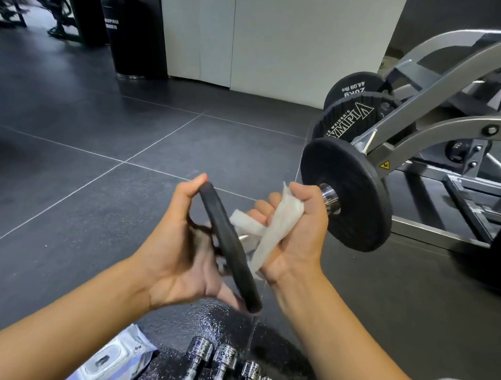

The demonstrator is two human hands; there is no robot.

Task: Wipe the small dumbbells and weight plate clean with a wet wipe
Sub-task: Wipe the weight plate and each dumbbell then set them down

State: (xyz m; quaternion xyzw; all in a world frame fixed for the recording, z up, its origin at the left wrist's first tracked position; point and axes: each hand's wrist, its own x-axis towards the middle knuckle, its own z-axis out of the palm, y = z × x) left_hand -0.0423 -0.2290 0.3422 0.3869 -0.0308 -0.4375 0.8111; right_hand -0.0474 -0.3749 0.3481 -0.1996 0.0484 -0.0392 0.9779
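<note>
The left hand (177, 256) grips the small black weight plate (229, 245) edge-on, thumb on its top rim. The right hand's (293, 236) fingers clench a crumpled wet wipe (273, 231) just beside the plate's face.

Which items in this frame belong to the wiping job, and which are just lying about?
Job: weight plate in left hand, wet wipe in right hand, small dumbbells, wipes pack.
Lying about: gym machine, its large plates, black cylinder, white panels.
</note>
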